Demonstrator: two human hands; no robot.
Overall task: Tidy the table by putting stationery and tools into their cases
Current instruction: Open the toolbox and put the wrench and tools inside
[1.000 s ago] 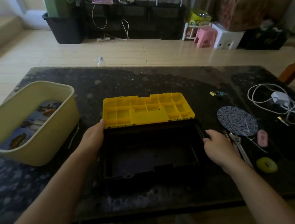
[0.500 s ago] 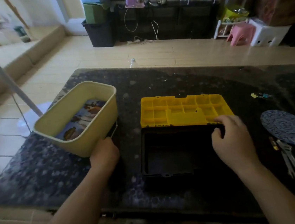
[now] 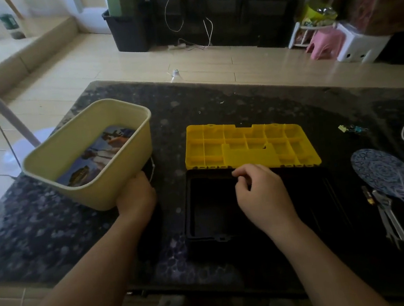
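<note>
Left hand point(image 3: 135, 198) gripping cream bin point(image 3: 90, 155) at 9 o'clock; right hand point(image 3: 260, 191) loosely curled, holding nothing, over black case point(image 3: 208, 217).

Left hand point(image 3: 137, 198) curled in a grip, right hand point(image 3: 263, 193) loosely half-closed, palm down.

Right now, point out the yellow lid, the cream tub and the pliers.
yellow lid point(image 3: 250, 144): head view, on its compartment grid.
cream tub point(image 3: 94, 190): head view, on its near outer wall.
pliers point(image 3: 389, 219): head view, on the metal handles.
</note>
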